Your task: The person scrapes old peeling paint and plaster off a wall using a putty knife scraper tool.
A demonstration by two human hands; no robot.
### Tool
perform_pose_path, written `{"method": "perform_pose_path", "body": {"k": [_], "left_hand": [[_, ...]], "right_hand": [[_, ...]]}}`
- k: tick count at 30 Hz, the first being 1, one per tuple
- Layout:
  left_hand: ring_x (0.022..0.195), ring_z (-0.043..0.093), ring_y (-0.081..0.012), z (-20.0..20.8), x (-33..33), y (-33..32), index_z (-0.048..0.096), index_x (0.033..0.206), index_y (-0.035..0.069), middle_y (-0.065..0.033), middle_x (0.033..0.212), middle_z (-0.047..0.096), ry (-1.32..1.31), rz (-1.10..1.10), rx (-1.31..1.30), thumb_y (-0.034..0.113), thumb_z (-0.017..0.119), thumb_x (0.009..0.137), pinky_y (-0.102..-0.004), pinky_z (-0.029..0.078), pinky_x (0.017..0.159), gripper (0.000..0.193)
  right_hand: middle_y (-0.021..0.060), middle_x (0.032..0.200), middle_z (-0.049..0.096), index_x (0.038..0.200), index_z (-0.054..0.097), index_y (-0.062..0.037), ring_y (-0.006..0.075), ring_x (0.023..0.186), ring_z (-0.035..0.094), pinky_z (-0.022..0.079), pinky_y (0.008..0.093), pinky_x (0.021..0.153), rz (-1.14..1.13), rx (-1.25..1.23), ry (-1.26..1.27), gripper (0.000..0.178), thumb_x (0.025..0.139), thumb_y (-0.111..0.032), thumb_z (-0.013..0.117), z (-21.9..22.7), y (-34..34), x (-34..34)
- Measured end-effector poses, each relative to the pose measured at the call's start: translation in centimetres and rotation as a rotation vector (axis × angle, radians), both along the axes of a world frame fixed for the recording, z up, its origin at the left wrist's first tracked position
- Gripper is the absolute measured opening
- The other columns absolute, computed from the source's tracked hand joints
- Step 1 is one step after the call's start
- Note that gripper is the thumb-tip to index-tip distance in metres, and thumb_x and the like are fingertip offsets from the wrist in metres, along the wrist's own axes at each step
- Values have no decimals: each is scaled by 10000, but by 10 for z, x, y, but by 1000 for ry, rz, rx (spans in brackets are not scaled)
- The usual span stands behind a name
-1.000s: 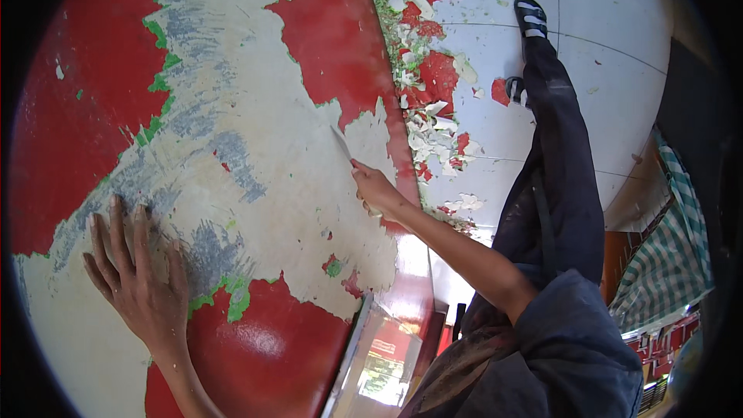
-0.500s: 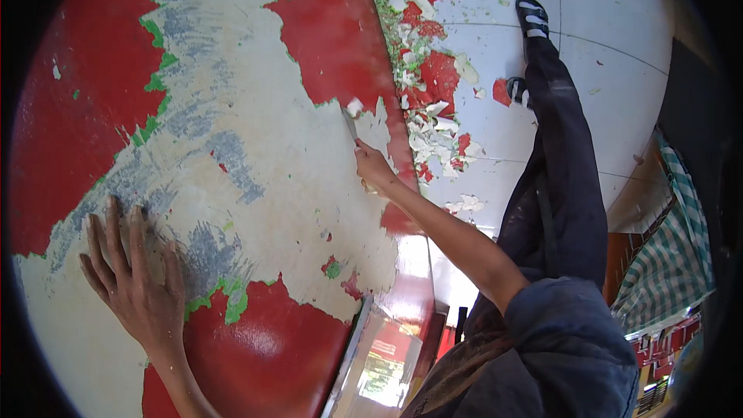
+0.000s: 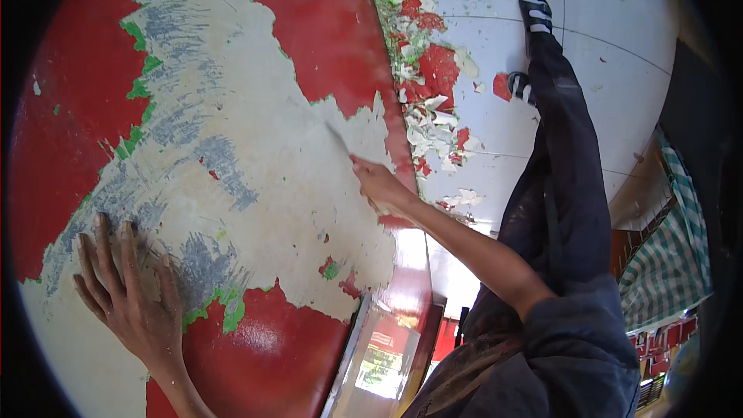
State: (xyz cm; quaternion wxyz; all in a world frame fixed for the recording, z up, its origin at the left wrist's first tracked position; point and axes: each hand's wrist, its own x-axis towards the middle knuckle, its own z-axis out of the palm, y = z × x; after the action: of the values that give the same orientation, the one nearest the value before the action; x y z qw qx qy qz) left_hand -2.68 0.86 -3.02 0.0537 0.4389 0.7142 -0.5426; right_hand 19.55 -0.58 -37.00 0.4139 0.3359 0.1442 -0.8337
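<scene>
My left hand (image 3: 139, 306) lies flat with its fingers spread on a large, partly stripped wall (image 3: 271, 162). Bare cream and grey patches show there between ragged sheets of red paint (image 3: 329, 35) with green edges. In my right hand (image 3: 379, 186) is a scraper (image 3: 338, 139), its thin blade blurred and pointing up and left. The blade is over the cream surface, just below the torn edge of the upper red sheet. Whether its tip touches the wall I cannot tell, and my fingers hide most of the handle.
Red, white and green paint flakes (image 3: 437, 81) litter the pale tiled floor (image 3: 495, 46) along the wall's foot. My legs and sandals (image 3: 536, 11) stand on the tiles. A window-like glass panel (image 3: 379, 348) is set beside the lower red paint. A checked cloth (image 3: 672, 255) hangs at right.
My right hand and the scraper have drawn slightly down from the torn red edge. A pale flake by the blade is no longer there. My left hand stays spread on the wall.
</scene>
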Motion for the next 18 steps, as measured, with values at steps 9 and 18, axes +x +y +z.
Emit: {"method": "perform_pose_path", "body": {"k": [9,18], "left_hand": [[1351,340,-212,-6,-3,-1,512,1301,276,48,1433,414,1,-17,3,322,619,845,-466,208,1141,471],[1350,343,-238,-7,-1,1,547,1262,268,33,1416,440,6,38,41,304,629,822,-468,193,1143,449]], "right_hand": [[-5,603,437,1436,346,-166,106,425,416,394,277,378,-98,227,-12,491,976,-335,371,-25,3,-33],[232,947,656,1379,422,-88,294,823,664,495,371,804,-74,378,152,470,959,-297,391,39,25,-44]]}}
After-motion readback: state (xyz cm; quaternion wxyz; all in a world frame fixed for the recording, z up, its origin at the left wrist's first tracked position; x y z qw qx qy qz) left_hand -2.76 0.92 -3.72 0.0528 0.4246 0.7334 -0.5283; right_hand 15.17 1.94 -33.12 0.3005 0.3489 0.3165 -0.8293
